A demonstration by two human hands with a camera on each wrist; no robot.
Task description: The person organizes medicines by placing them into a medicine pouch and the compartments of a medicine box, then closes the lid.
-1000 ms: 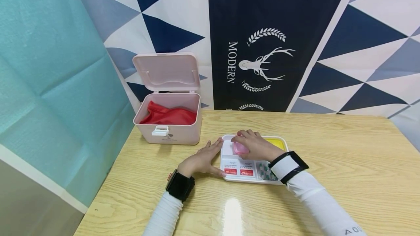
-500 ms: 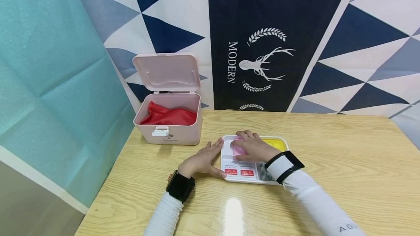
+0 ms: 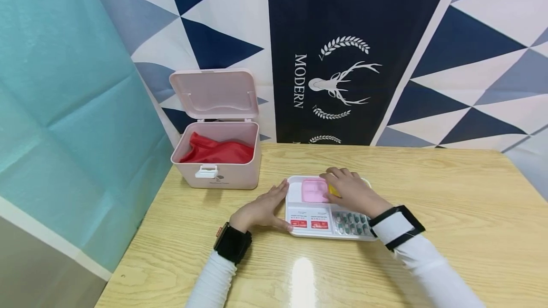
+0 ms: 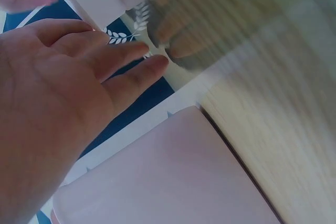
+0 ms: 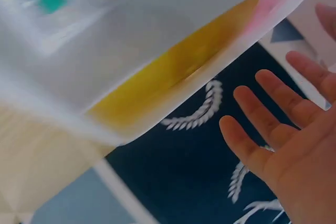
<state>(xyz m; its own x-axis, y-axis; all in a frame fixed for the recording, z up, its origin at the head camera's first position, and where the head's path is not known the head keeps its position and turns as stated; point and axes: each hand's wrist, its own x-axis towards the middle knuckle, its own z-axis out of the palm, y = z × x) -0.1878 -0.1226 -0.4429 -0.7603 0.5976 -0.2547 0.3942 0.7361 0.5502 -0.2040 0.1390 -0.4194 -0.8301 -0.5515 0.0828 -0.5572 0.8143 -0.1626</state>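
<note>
A white divided tray (image 3: 293, 193) lies on the table. My left hand (image 3: 259, 210) rests at its left end, fingers spread and fairly straight, fingertip and thumb at the rim. My right hand (image 3: 354, 193) is over the tray's back right part, covering most of a yellow piece (image 3: 333, 190). Its fingers stretch out fairly straight in the right wrist view. Beside the yellow piece sits a pink divided case (image 3: 314, 190). The front compartments hold white packets (image 3: 309, 220) with red labels and a blister pack (image 3: 351, 222) of green-and-white capsules.
A pale pink box (image 3: 227, 176) stands at the back left with its lid raised. A red item (image 3: 220, 151) lies inside it. A patterned wall covering (image 3: 329, 84) rises behind the table (image 3: 441, 194). Blue-green cloth (image 3: 90, 108) hangs on the left.
My right hand has moved right, from the pink case to the yellow piece, leaving the pink case in view. The blister pack shows more fully. My left hand stays at the tray's end.
</note>
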